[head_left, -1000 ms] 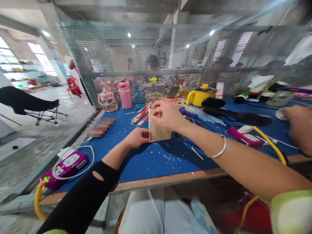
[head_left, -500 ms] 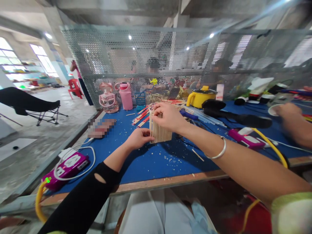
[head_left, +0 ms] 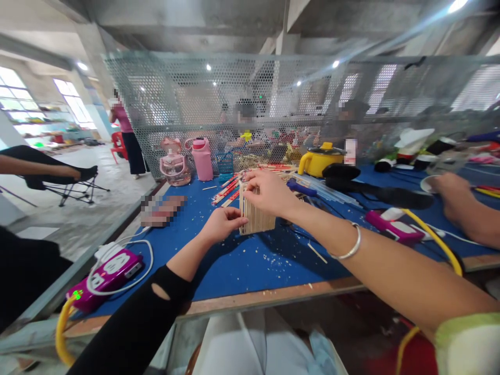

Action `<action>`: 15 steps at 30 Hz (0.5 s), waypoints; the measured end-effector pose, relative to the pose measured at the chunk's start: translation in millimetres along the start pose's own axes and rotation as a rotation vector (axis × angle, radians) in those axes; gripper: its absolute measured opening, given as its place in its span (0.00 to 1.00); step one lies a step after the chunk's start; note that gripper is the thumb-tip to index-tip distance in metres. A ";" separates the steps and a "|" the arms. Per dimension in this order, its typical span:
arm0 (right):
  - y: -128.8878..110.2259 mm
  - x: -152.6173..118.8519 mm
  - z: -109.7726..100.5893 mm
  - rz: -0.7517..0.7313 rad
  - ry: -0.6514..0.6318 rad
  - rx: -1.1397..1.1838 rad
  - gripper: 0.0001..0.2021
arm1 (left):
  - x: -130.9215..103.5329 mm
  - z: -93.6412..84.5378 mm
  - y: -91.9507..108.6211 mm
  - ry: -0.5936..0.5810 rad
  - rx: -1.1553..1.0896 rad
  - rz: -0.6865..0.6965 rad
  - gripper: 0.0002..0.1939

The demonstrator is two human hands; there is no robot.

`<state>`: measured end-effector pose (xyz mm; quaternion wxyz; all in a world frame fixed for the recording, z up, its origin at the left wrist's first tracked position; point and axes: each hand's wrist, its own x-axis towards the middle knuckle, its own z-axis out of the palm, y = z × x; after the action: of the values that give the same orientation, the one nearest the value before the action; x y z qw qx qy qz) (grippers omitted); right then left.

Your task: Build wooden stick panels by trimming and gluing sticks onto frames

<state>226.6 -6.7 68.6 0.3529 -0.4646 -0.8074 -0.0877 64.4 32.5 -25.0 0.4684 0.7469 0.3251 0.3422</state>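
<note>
A small box-like structure of pale wooden sticks (head_left: 260, 219) stands upright on the blue tabletop (head_left: 234, 271). My left hand (head_left: 222, 225) pinches its lower left edge between thumb and fingers. From above, my right hand (head_left: 265, 191), with a silver bangle on the wrist, grips the upper left edge with bent fingers and hides much of the top. Red-and-white packets of sticks (head_left: 227, 192) lie just behind the structure. A loose stick (head_left: 317, 253) and pale crumbs are scattered to the right and in front.
Pink bottles (head_left: 202, 159), a yellow pot (head_left: 321, 160) and a blue-handled tool (head_left: 301, 187) stand or lie at the back. Purple power strips (head_left: 105, 278) with cables are at both sides. A co-worker's hand (head_left: 455, 195) is at the right. Behind rises a mesh screen (head_left: 187, 94).
The view has tilted slightly upward. Both my hands keep their hold on the stick structure. An arm and dark clothing have come into view at the left, and the standing person shows more fully.
</note>
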 end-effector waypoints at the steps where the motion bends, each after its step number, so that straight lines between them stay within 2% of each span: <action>1: -0.3 0.2 -0.4 -0.001 0.001 0.001 0.09 | 0.0 -0.1 0.9 0.000 -0.004 -0.004 0.13; 7: -2.2 1.5 -3.3 0.005 0.001 0.002 0.09 | -0.3 0.7 4.9 -0.006 -0.047 -0.020 0.10; 15: -1.4 0.7 -0.5 -0.005 -0.021 0.000 0.10 | 3.3 0.1 -5.7 -0.018 -0.097 -0.027 0.13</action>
<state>225.4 -7.2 69.6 0.3441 -0.4635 -0.8122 -0.0836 65.4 37.2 -29.6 0.5116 0.7220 0.3141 0.3441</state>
